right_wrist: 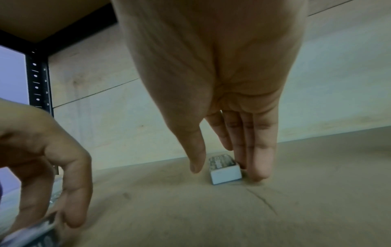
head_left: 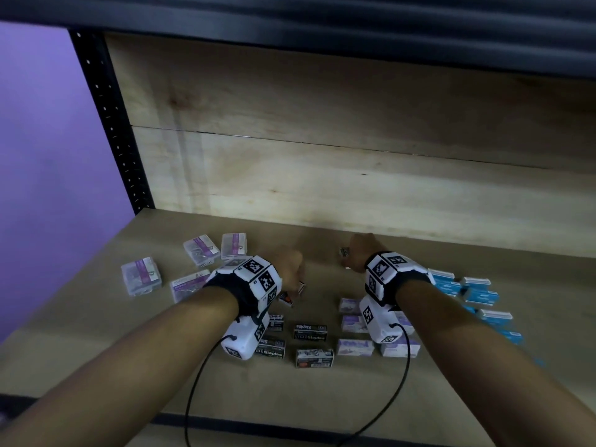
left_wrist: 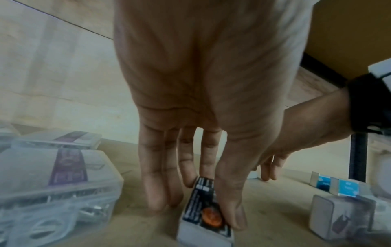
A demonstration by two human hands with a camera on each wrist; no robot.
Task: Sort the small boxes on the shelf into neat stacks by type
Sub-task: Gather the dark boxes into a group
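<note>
Shelf (head_left: 354,391) of brown board, plywood back wall (head_left: 322,175), purple wall at left. Wide bare room behind both hands. Left hand (head_left: 290,266) grip pinching black staple box (left_wrist: 203,215), w/ box touching the board. Right hand (head_left: 359,250) grip straight-fingered, against small grey box (right_wrist: 225,170) near back.

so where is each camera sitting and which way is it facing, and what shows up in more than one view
Head: worn above, looking forward and down at the brown shelf board; both forearms, left hand, right hand.
Left wrist: looks along the left hand at the black staple box with an orange mark it pinches; clear plastic boxes with purple labels beside.
Right wrist: looks along the right hand at the small grey-white box between thumb and fingers.
Shared: each wrist view catches the other hand; the head view has both boxes.
</note>
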